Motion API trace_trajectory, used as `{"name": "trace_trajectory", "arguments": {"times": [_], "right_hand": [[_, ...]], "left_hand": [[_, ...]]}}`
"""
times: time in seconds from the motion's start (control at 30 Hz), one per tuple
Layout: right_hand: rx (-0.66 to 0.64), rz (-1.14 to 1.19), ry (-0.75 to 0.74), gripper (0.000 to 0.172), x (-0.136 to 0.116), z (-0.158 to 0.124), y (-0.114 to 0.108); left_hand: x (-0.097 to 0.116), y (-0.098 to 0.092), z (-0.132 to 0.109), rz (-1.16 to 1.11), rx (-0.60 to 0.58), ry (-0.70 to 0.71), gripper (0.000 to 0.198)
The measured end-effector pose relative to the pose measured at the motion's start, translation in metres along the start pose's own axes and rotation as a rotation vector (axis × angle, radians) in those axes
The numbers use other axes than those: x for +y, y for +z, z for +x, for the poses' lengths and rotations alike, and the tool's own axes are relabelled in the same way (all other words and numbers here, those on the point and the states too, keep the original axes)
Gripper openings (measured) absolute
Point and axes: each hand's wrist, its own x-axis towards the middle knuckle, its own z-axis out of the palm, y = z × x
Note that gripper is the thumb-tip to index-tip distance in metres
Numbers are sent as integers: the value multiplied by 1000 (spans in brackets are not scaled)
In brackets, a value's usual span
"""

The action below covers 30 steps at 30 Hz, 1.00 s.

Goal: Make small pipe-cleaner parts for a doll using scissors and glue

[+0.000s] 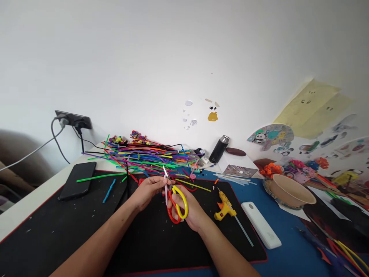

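My right hand (pixel 190 211) grips a pair of scissors (pixel 185 206) with one yellow and one red handle, the blades pointing up and away from me. Pinched between the fingertips of my left hand (pixel 147 191) is a short pale pink pipe cleaner (pixel 166 195), which hangs down right beside the blades. Whether the blades touch it I cannot tell. Both hands are held over a black mat (pixel 155 246). Behind them spreads a large pile of coloured pipe cleaners (pixel 150 156). A pink curled pipe cleaner (pixel 193 174) stands just beyond my hands.
On the mat's left lie a black phone (pixel 77 180) and a twisted blue piece (pixel 108 190). To the right are a yellow glue gun (pixel 225 207), a white power bank (pixel 261 225) and a beige bowl (pixel 294 190). A black flask (pixel 219 150) leans near the wall.
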Motion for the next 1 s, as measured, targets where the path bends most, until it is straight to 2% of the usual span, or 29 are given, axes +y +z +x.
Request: {"name": "trace_trajectory", "arguments": {"times": [0.17, 0.33, 0.43, 0.53, 0.67, 0.93, 1.0], "right_hand": [[18, -3, -53, 43, 1, 15, 6], [43, 73, -87, 53, 0, 19, -2], [69, 85, -112, 57, 1, 13, -13], [14, 95, -47, 65, 3, 4, -18], [-100, 123, -39, 75, 7, -3, -14], [-177, 168, -24, 88, 3, -5, -8], [-147, 124, -24, 83, 2, -5, -6]], "left_hand": [[2, -1, 1, 14, 46, 21, 32], [10, -9, 6, -136, 267, 142, 37], [15, -13, 8, -238, 343, 203, 34], [21, -14, 8, -308, 376, 218, 35], [26, -15, 8, -348, 417, 248, 35], [28, -18, 5, -307, 405, 278, 39], [28, -17, 4, -289, 405, 283, 38]]}}
